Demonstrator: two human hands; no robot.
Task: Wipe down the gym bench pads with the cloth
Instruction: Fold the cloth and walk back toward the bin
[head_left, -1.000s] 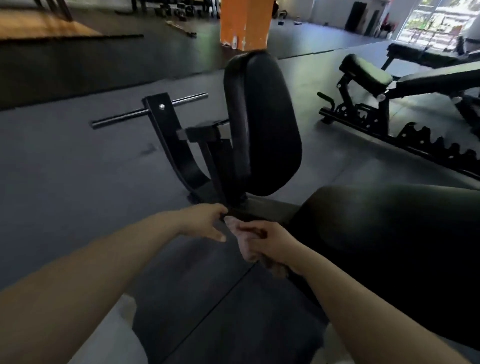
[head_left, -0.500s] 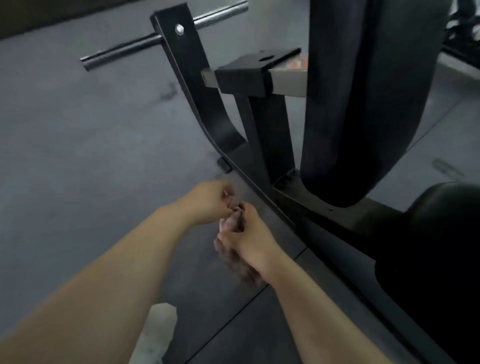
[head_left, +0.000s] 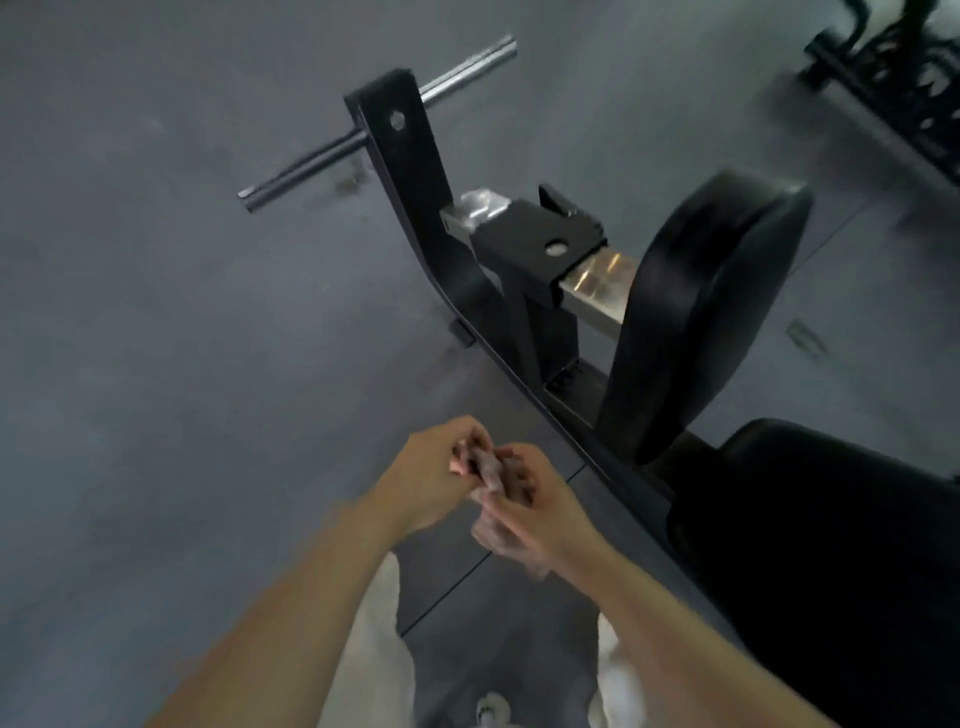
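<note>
Both hands, left hand (head_left: 431, 478) and right hand (head_left: 540, 512), grip the bunched cloth (head_left: 491, 475) together; upright pad (head_left: 711, 306) stands just beyond, untouched

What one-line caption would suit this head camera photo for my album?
Both hands, left hand and right hand, bunch a cloth beside the black bench pad.

Grey gym floor (head_left: 171, 322), seam lines crossing lower part. Black machine frame (head_left: 415, 208) stands on it, steel bar (head_left: 374, 124) through its upright. Second black rack (head_left: 893, 98) on floor well apart from frame, far right.
</note>
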